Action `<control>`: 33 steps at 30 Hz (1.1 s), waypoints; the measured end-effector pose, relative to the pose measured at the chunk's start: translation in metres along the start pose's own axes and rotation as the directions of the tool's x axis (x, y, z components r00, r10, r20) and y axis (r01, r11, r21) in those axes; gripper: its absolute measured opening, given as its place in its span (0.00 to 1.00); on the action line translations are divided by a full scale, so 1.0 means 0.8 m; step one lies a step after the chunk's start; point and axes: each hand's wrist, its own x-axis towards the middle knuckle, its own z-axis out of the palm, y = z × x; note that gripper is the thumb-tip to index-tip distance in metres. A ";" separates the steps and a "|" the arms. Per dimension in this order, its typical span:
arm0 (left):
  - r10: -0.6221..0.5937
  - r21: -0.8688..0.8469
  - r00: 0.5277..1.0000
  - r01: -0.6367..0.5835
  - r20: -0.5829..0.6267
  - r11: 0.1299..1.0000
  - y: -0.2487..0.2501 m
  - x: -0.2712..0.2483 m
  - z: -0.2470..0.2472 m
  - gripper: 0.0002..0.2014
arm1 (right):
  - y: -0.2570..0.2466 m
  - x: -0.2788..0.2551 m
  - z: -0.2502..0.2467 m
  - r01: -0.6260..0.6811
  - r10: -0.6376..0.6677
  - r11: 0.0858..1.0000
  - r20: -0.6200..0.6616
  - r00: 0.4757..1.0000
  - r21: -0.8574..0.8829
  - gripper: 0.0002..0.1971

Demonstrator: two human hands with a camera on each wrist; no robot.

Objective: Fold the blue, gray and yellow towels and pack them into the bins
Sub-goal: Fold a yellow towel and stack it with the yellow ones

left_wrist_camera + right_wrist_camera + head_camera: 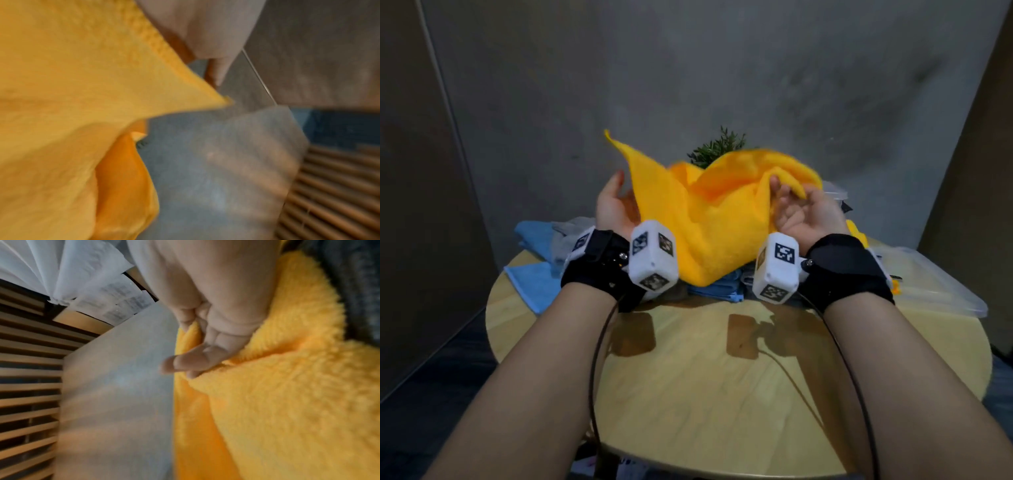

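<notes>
Above the middle of a round wooden table [722, 377], a yellow towel [709, 219] is held up in the air between two raised hands, its cloth bunched and one corner pointing upward at the left. At its right edge, the right hand [808, 212] is palm up, and its fingers [185, 363] and thumb pinch a fold of the towel. At the left edge, the left hand [613, 202] is also palm up with fingers relaxed beside the cloth; whether it grips anything cannot be told. Beneath the towel, blue towels [534, 281] and a gray towel [566, 240] lie heaped on the table's far side. A clear plastic bin [935, 284] sits at the table's right edge. Behind the towel, a small green plant [717, 147] shows against a gray wall [688, 68].
</notes>
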 end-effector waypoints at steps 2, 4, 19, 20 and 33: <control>-0.055 0.083 0.994 0.063 -0.094 0.995 -0.013 0.013 -0.009 0.33 | 0.009 0.006 -0.010 -0.035 0.023 0.993 -0.103 0.994 -0.110 0.16; -0.118 0.244 0.982 0.152 -0.150 0.958 -0.012 0.016 -0.010 0.38 | 0.011 0.005 -0.012 -0.057 0.014 0.967 -0.172 0.985 -0.250 0.15; -0.001 0.949 0.990 0.136 -0.142 0.285 0.014 0.017 -0.037 0.53 | -0.005 0.018 -0.018 0.222 -0.492 0.789 -0.373 0.787 -0.573 0.19; 0.146 0.867 0.972 0.091 -0.185 0.489 0.013 0.019 -0.037 0.52 | -0.005 0.020 -0.022 0.223 -0.481 0.811 -0.399 0.780 -0.541 0.20; 0.353 0.870 0.935 -0.169 -0.006 0.463 0.000 0.031 -0.028 0.52 | -0.004 0.026 -0.029 0.266 -0.414 0.889 -0.405 0.815 -0.374 0.07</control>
